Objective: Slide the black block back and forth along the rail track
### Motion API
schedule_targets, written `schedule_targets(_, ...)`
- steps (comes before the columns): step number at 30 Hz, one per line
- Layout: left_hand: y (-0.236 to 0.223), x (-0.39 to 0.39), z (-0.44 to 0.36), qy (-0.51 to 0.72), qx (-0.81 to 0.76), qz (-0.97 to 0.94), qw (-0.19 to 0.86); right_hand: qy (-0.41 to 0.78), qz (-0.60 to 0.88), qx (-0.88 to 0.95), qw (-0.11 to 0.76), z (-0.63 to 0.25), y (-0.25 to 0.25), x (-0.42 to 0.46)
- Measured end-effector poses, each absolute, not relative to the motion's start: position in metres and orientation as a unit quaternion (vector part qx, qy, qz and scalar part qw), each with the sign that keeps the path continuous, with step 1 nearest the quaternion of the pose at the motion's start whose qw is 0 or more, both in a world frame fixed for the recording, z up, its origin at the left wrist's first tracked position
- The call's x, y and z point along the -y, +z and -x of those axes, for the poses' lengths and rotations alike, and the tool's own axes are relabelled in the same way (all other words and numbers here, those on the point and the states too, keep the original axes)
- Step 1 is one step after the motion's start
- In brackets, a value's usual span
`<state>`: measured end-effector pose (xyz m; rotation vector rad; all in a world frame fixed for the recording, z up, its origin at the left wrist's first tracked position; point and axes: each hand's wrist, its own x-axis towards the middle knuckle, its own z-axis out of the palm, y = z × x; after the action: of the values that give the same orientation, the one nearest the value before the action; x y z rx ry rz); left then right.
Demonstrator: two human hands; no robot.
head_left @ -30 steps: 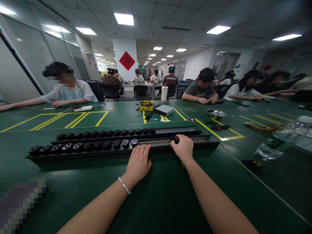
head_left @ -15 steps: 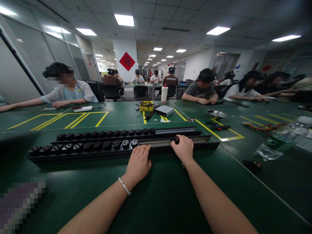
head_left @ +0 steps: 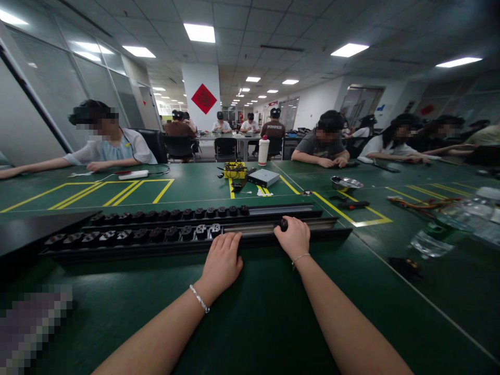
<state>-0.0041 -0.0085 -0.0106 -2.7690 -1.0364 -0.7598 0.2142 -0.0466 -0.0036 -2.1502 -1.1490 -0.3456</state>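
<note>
Two long black rails [head_left: 258, 249] lie side by side across the green table, each with a row of black socket modules [head_left: 172, 233] along its left part. The right part of the nearer rail shows a bare metallic channel. My left hand [head_left: 222, 260] grips the nearer rail's front edge, just right of the last module in that row, its fingers bent over into the channel. My right hand [head_left: 294, 237] is closed round a small black socket module [head_left: 283, 224] at the right part of the same rail; the fingers hide much of it.
At the left a flat black panel [head_left: 31, 234] reaches to the rails' ends. Beyond the rails are a grey box [head_left: 263, 177], a yellow box with cables [head_left: 235, 170] and a metal bowl [head_left: 346, 183]. A plastic bottle [head_left: 449, 224] lies right. Co-workers sit opposite.
The black panel at the left has come into view further, sliding right up to the rails' left ends. Both my hands stay in place.
</note>
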Motion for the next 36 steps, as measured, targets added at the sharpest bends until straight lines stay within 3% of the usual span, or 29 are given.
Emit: schedule_targets(36,-0.0098,0.009,0.0045,-0.251,0.34,0.905,0.039,-0.122,0.825,0.436,0.339,-0.2162,-0.002,0.0471)
